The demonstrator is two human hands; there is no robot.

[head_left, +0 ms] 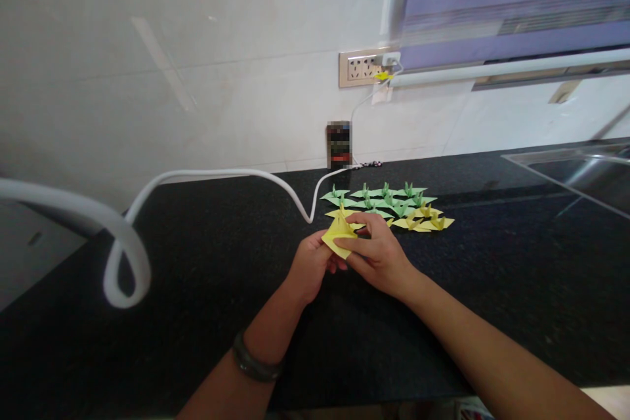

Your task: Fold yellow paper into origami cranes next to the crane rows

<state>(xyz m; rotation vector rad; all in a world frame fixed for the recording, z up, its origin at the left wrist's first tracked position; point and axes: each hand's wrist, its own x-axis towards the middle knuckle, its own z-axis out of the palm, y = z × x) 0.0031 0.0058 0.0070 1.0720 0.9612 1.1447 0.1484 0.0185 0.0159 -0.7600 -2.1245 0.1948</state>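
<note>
Between my two hands is a partly folded piece of yellow origami paper point(339, 236), held above the dark counter. My left hand point(312, 266) grips its lower left side, with some fingers underneath. My right hand point(378, 249) pinches the right side, its thumb and fingers on the paper. Just beyond, rows of folded paper cranes stand on the counter: green cranes point(386, 193) at the back and yellow cranes point(436, 222) in front. My right hand and the held paper hide part of the nearest row.
A thick white cable point(221, 172) loops over the black counter point(197, 315) on the left. A phone-like object point(339, 144), blurred out, leans against the tiled wall. Behind it is a wall socket point(361, 67) with a white plug point(391, 59). A sink point(585, 174) lies at right.
</note>
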